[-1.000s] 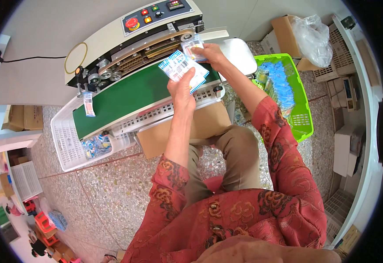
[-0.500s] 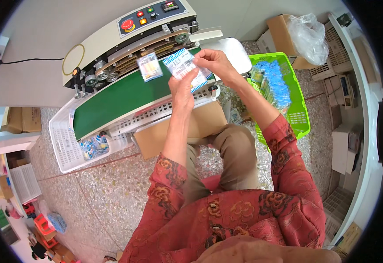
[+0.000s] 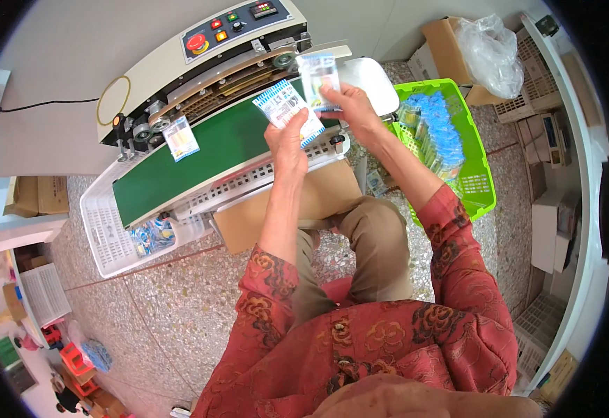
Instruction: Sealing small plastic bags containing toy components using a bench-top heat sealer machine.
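My left hand (image 3: 290, 142) grips a small plastic packet with blue-striped ends and printing (image 3: 287, 108), over the right part of the green conveyor belt (image 3: 215, 146). My right hand (image 3: 354, 109) pinches a similar clear packet with blue edges and pale contents (image 3: 320, 78), held upright near the sealing machine's intake end. A third packet (image 3: 181, 138) lies on the belt further left, by the rollers of the band sealing machine (image 3: 210, 59). Whether more packets are stacked behind the one in my left hand cannot be made out.
A green basket (image 3: 484, 171) full of blue-edged packets stands at my right. The white basket (image 3: 94, 230) under the belt's left end holds finished-looking packets. A cardboard box (image 3: 248, 223) sits before my knees; another carton (image 3: 447, 52) with clear plastic bags is at far right.
The packet on the belt has travelled left. My right hand has drawn a packet away from those in my left hand and raised it toward the machine's intake.
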`<control>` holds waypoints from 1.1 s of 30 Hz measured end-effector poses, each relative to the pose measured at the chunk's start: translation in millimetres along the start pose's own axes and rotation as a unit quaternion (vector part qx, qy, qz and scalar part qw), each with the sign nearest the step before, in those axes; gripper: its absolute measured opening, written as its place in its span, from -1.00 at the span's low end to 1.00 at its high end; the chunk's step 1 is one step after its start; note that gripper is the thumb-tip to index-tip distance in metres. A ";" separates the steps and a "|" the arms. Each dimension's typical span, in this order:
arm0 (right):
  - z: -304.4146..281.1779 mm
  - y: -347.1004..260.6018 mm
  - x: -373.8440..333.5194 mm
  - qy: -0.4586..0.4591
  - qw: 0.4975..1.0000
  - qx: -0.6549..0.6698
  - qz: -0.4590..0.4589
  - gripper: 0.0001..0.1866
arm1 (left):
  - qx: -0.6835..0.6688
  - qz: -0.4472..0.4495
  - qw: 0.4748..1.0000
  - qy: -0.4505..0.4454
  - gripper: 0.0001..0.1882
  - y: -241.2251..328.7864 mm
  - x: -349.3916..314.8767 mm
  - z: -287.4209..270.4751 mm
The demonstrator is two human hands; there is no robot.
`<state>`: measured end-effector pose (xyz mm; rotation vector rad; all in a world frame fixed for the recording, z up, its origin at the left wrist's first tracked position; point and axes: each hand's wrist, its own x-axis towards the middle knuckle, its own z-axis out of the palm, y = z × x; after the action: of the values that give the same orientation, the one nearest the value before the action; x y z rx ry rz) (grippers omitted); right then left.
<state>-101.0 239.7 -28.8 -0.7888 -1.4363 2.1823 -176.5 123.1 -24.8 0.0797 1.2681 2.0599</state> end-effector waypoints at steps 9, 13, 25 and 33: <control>-21.2 2.6 57.3 0.091 0.993 -0.043 0.062 -0.74 | -0.074 -0.013 0.996 -0.041 -0.71 8.5 -3.1 -0.3; -7.3 6.6 62.7 0.071 0.994 -0.027 0.076 -0.75 | -0.071 -0.011 0.996 -0.062 -0.71 11.1 -2.0 -4.5; 20.0 -0.5 48.2 0.047 0.902 -0.406 -0.142 -0.65 | -0.041 0.013 0.999 -0.029 -0.67 6.5 2.7 -6.0; 8.0 -4.6 1.2 -0.041 0.981 -0.147 -0.121 -0.86 | 0.025 0.020 0.999 -0.029 -0.67 3.5 -2.9 1.6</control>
<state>-107.0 236.7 -22.4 -0.5859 -1.8220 1.8638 -175.5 121.7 -20.3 0.1887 1.2916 2.0458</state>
